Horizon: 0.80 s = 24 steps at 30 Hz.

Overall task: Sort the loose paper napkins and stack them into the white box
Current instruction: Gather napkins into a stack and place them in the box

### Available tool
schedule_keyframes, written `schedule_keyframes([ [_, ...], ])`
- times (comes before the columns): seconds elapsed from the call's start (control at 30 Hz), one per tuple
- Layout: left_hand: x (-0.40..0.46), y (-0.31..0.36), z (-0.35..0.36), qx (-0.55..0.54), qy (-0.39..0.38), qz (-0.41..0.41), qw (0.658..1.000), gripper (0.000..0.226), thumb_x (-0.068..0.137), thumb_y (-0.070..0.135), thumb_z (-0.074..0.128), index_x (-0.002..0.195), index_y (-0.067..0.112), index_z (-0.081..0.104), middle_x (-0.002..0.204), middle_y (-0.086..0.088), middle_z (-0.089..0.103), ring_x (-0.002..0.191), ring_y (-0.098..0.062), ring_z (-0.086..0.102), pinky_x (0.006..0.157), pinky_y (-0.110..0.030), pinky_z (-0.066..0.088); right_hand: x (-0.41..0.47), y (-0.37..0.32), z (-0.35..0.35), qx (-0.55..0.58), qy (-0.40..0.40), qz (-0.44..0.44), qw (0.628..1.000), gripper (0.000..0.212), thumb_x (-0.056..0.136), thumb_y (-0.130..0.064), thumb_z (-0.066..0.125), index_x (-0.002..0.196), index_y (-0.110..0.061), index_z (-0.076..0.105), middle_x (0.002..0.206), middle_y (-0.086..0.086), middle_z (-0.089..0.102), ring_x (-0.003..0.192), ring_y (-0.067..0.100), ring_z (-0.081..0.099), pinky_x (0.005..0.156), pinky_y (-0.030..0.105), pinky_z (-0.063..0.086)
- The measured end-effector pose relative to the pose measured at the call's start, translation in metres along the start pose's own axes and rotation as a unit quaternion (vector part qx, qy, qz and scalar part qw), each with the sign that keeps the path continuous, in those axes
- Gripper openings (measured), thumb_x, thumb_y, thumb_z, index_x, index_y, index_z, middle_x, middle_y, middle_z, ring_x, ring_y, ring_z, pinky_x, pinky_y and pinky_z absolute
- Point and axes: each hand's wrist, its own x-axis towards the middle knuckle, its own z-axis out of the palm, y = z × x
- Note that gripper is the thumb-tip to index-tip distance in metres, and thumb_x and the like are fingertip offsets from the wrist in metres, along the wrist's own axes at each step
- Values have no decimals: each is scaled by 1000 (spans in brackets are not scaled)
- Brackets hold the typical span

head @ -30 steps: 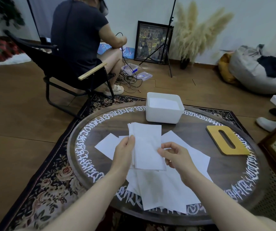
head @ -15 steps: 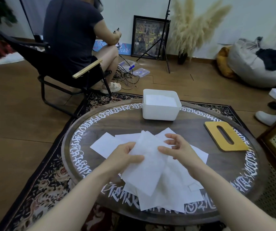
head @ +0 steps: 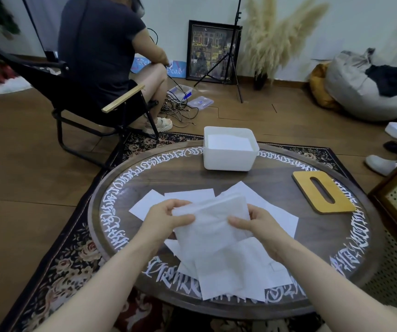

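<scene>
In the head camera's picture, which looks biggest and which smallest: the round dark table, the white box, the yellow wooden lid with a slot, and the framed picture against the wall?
1. Round dark wooden table with white lettering: by far the largest.
2. White plastic box.
3. Dark-framed picture and flat yellow wooden lid with a slot: alike in apparent size; the picture stands much farther off, so no ranking between them.

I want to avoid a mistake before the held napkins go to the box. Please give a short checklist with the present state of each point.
1. Left hand grips the small stack of white paper napkins: ok.
2. Right hand grips the same stack at its right edge: ok.
3. Edges of the held stack lined up: cannot tell, it is blurred.
4. White rectangular plastic box open at the top: ok.
5. Space left inside the box: cannot tell, something white already fills it.
6. All loose white napkins on the round dark wooden table gathered: not ok, several lie under the hands.
</scene>
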Motion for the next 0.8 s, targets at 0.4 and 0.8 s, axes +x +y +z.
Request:
schedule_keyframes([
  [0.4, -1, -36, 13, -30, 15, 41, 999, 39, 75, -12, 70, 100, 19, 66, 96, -6, 70, 87, -19, 65, 77, -32, 54, -6, 31, 12, 48, 11, -68, 996, 22, 77, 7, 71, 87, -9, 60, 82, -2, 64, 76, 12, 61, 64, 16, 48],
  [0.8, 0, -41, 23, -53, -13, 44, 998, 52, 72, -10, 71, 109, 25, 64, 110, -5, 67, 101, -19, 64, 82, -28, 53, -4, 36, 19, 28, -2, -77, 997, 23, 78, 9, 68, 81, -12, 62, 69, -9, 61, 64, 5, 57, 59, 12, 44],
])
